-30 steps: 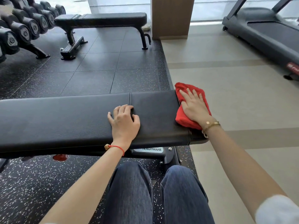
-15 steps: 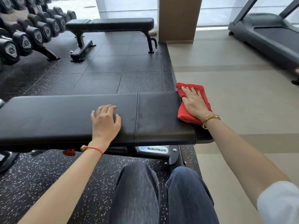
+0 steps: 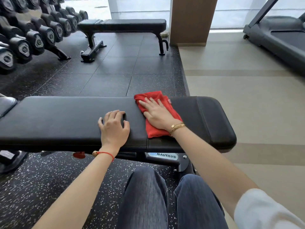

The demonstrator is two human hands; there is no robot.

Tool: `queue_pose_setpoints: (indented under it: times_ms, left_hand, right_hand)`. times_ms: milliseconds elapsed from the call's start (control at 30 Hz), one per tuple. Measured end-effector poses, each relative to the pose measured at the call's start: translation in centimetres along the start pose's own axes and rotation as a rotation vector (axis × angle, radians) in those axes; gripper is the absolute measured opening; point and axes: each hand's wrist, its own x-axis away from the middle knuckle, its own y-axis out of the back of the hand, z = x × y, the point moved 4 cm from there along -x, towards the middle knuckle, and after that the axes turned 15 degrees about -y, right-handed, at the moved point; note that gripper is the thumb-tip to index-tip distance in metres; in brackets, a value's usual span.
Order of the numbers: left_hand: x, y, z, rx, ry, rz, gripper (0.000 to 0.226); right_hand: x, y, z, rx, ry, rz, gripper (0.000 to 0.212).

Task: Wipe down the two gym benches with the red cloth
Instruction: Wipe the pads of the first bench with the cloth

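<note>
Black speckled rubber floor tiles (image 3: pixel 112 70) meet pale beige smooth flooring (image 3: pixel 247 100). A wood-clad square column (image 3: pixel 189 20) stands before bright frosted windows (image 3: pixel 231 12); daylight enters.

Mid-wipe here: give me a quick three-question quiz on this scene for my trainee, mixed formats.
1. True or false: the red cloth lies flat on the near bench under the right hand.
2. What does the left hand hold?
A. a spray bottle
B. nothing; it rests on the pad
C. a dumbbell
3. Fill in: the far bench stands beside the ____ rack.

Key: 1 true; 2 B; 3 dumbbell.
</note>
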Motion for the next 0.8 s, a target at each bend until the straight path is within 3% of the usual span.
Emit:
queue_pose_setpoints:
  times_ms: [200, 300, 500, 667, 800]
  left_hand:
    - [0.3, 0.2, 0.1, 0.014, -0.009, -0.011, 0.035]
    - [0.4, 0.2, 0.2, 0.024, -0.009, -0.008, 0.036]
    - [0.3, 0.2, 0.0, 0.030, 0.006, -0.003, 0.036]
    - [0.2, 0.2, 0.1, 0.020, 0.006, -0.009, 0.035]
    - [0.3, 0.2, 0.1, 0.016, -0.001, 0.000, 0.036]
  right_hand:
    - [5.6, -0.8, -0.9, 0.014, 0.080, -0.097, 0.059]
    - [6.3, 0.3, -4.2, 0.021, -0.052, -0.181, 0.058]
    - [0.9, 1.3, -4.7, 0.024, -0.229, -0.130, 0.055]
    - [1.2, -0.4, -0.2, -0.011, -0.072, -0.079, 0.055]
    - [4.6, -1.0, -0.4, -0.016, 0.019, -0.117, 0.056]
